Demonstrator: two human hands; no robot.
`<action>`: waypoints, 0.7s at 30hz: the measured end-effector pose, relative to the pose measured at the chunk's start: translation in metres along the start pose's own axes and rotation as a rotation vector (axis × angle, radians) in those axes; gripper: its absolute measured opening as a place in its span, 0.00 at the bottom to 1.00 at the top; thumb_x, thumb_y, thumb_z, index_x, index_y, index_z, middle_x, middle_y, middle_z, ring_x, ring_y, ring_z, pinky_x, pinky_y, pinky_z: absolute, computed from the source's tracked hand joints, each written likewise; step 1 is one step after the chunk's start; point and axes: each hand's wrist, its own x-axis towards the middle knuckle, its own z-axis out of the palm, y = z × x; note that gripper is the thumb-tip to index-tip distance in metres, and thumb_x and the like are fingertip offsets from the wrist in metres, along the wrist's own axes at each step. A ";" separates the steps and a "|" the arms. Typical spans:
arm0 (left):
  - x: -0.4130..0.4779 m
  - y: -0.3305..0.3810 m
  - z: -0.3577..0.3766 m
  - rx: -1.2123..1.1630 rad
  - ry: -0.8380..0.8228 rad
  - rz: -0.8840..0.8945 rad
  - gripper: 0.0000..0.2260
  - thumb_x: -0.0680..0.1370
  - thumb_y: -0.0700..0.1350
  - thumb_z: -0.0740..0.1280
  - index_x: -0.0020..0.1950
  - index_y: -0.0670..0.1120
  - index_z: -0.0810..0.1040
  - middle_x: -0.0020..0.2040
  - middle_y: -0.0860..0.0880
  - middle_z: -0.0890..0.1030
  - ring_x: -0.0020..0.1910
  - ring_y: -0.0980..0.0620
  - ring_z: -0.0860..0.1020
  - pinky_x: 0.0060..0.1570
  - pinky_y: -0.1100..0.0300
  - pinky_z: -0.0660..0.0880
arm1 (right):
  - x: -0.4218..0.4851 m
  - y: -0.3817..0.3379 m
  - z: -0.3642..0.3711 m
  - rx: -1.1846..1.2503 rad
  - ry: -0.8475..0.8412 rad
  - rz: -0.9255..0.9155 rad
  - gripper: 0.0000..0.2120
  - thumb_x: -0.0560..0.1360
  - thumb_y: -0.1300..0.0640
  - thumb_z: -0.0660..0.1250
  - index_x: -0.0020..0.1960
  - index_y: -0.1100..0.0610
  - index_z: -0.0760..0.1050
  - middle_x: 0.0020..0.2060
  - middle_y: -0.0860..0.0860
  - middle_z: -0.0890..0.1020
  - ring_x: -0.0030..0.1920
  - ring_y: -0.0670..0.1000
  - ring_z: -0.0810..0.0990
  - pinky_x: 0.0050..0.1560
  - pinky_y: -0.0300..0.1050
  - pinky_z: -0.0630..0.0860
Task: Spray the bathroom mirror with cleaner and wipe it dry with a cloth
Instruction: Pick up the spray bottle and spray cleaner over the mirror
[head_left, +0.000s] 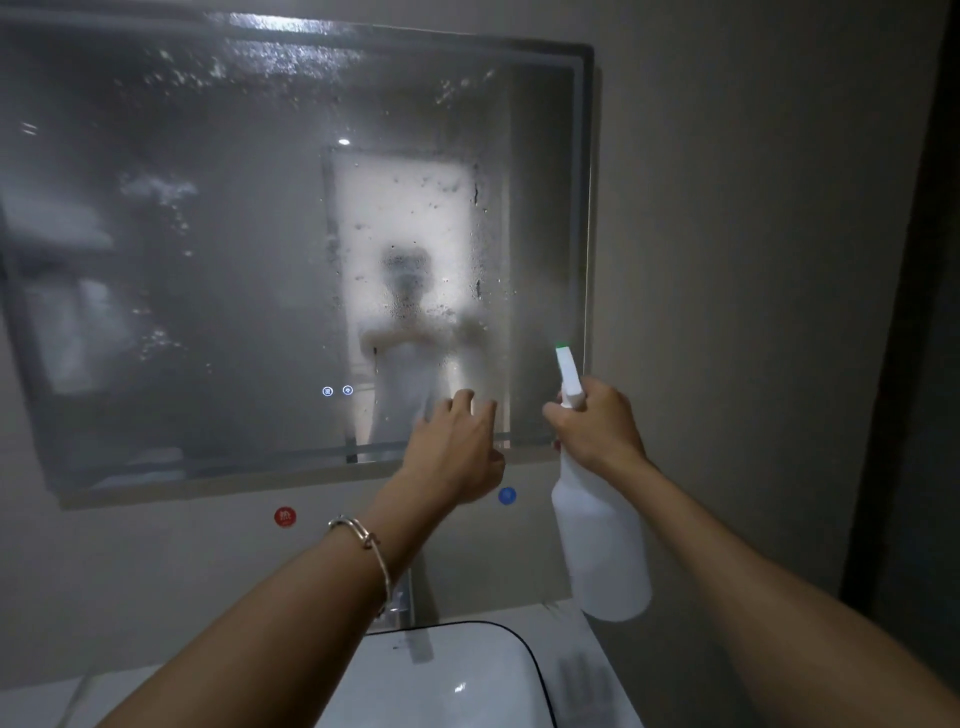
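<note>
Fingers (558, 415) of my right hand (597, 428) are wrapped round the neck of the white spray bottle (597, 545), green-tipped nozzle (563, 356) pointing up at the bathroom mirror (234, 260), which is hazy and speckled with droplets. My left hand (457, 452) is just beside it in front of the mirror's bottom edge, fingers loosely curled and slightly apart, and the bottle hangs above the sink (467, 675)'s right corner.
</note>
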 end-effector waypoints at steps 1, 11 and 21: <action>0.002 -0.004 -0.006 0.015 0.018 -0.011 0.26 0.76 0.50 0.63 0.73 0.46 0.60 0.73 0.42 0.61 0.68 0.43 0.64 0.65 0.46 0.66 | 0.002 -0.007 0.001 0.008 0.003 -0.022 0.04 0.69 0.55 0.67 0.40 0.55 0.73 0.37 0.54 0.80 0.39 0.60 0.82 0.44 0.58 0.80; 0.012 -0.054 -0.081 0.036 0.206 -0.148 0.23 0.75 0.45 0.60 0.70 0.44 0.63 0.69 0.41 0.65 0.64 0.41 0.68 0.60 0.46 0.70 | 0.032 -0.097 0.011 0.060 0.012 -0.245 0.04 0.70 0.57 0.67 0.38 0.53 0.72 0.33 0.49 0.78 0.28 0.48 0.81 0.31 0.44 0.77; -0.014 -0.098 -0.106 0.080 0.257 -0.243 0.25 0.76 0.45 0.60 0.72 0.45 0.61 0.70 0.42 0.66 0.65 0.42 0.68 0.62 0.49 0.66 | 0.016 -0.137 0.054 0.118 -0.176 -0.333 0.04 0.68 0.57 0.65 0.43 0.57 0.74 0.31 0.49 0.79 0.28 0.47 0.82 0.39 0.53 0.82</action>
